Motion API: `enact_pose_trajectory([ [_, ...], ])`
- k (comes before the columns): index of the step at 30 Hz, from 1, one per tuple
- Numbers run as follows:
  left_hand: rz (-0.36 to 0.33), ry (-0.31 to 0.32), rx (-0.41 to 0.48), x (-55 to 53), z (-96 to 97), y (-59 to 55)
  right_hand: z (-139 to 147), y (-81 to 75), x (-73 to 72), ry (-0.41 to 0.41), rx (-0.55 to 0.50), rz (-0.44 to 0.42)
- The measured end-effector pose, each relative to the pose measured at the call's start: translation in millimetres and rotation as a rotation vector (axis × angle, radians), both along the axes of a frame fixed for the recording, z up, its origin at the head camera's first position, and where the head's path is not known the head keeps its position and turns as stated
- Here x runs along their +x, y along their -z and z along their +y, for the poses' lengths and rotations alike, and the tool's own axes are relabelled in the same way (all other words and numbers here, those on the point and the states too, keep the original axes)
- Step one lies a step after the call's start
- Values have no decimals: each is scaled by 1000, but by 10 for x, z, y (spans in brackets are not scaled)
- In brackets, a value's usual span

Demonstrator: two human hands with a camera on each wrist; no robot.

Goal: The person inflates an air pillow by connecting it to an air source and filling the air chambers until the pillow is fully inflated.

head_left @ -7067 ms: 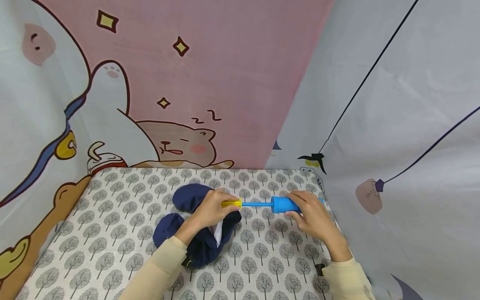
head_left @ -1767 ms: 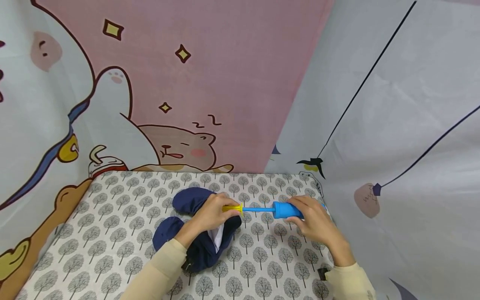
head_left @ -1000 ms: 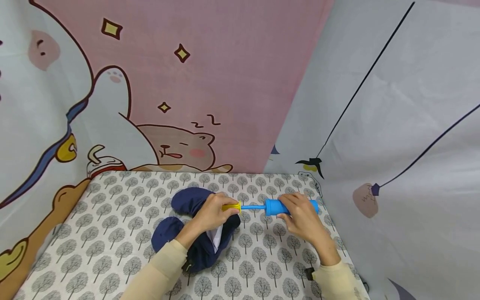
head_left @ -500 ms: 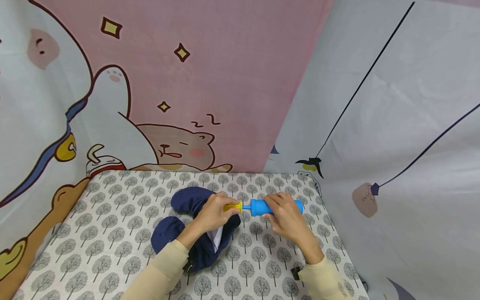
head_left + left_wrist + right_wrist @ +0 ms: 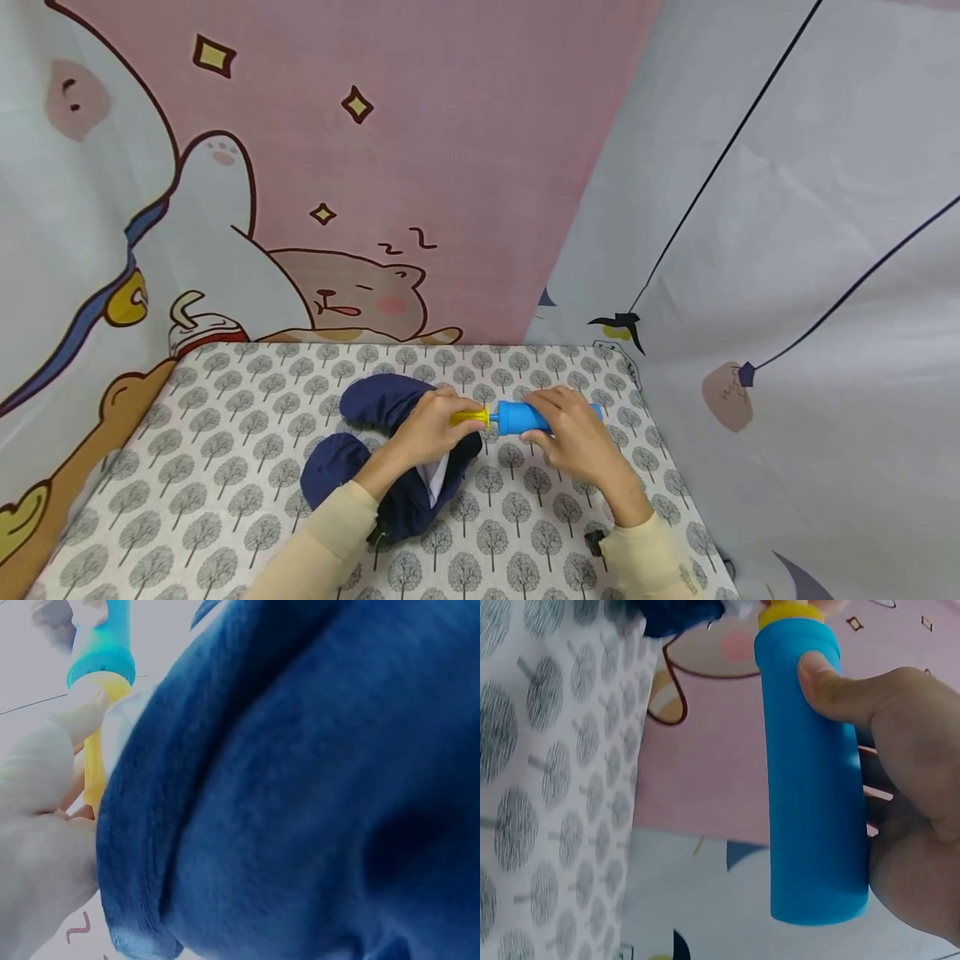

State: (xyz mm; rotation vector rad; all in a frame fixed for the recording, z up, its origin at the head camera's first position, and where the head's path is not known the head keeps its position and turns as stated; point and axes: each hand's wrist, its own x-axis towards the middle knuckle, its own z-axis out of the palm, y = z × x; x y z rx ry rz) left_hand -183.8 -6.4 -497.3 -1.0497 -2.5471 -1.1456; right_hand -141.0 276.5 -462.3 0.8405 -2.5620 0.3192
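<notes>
A blue hand pump (image 5: pixel 513 418) with a yellow end (image 5: pixel 467 416) lies across between my hands. My left hand (image 5: pixel 423 427) pinches the yellow end above a navy fabric neck pillow (image 5: pixel 384 396), which has two rounded lobes and some white material showing at its opening. My right hand (image 5: pixel 576 440) grips the blue barrel (image 5: pixel 810 787), thumb along its side in the right wrist view. Only a short bit of blue rod shows between barrel and yellow end. In the left wrist view navy fabric (image 5: pixel 262 787) fills most of the picture; whether the yellow end joins the pillow is hidden.
The table is covered by a white cloth (image 5: pixel 225 500) printed with grey trees. A pink cartoon-printed curtain (image 5: pixel 465 167) hangs behind it, and a pale grey one (image 5: pixel 825 375) on the right. A small black object (image 5: pixel 595 543) sits by the right cuff.
My right hand has moved left, bringing the barrel up close to the yellow end, so the long exposed rod is now nearly gone. The left hand and the pillow have stayed almost still.
</notes>
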Motion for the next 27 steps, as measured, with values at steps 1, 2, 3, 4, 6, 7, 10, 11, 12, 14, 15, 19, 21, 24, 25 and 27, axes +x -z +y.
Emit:
enact_pose_trajectory([
  [1,2,3,-1,-1,-12,-4,42,-2,1,-3,0,1],
  [2,-1,4,-3,2,-20,-15,86,-1,2,-6,-2,1],
  [3,-3,6,-3,0,-25,-16,131,-2,8,-3,-3,-3],
  [4,-6,10,-3,-2,-30,-14,178,-2,15,-2,-4,-10],
  [6,-9,18,-3,-1,-39,-8,277,3,37,5,-1,-22],
  [7,-9,22,-3,-1,-44,-3,326,5,49,13,3,-28],
  [10,-5,31,0,0,-56,7,473,10,80,32,16,-51],
  [11,-3,32,2,-2,-60,11,519,9,89,37,20,-56],
  [12,-1,33,2,-4,-63,14,563,4,97,44,20,-64],
  [14,1,31,2,-12,-66,20,649,-6,108,56,16,-81],
  [15,-1,30,2,-17,-67,23,689,-13,112,58,12,-87],
  [19,-12,25,6,-34,-73,38,835,-56,137,68,-18,-100],
  [21,-20,20,10,-36,-76,37,887,-79,149,71,-33,-93],
  [24,-32,13,21,-37,-81,34,909,-104,154,73,-40,-65],
  [25,-32,13,28,-36,-81,32,897,-111,150,69,-37,-50],
  [27,-28,12,43,-40,-79,31,850,-123,132,61,-23,-22],
])
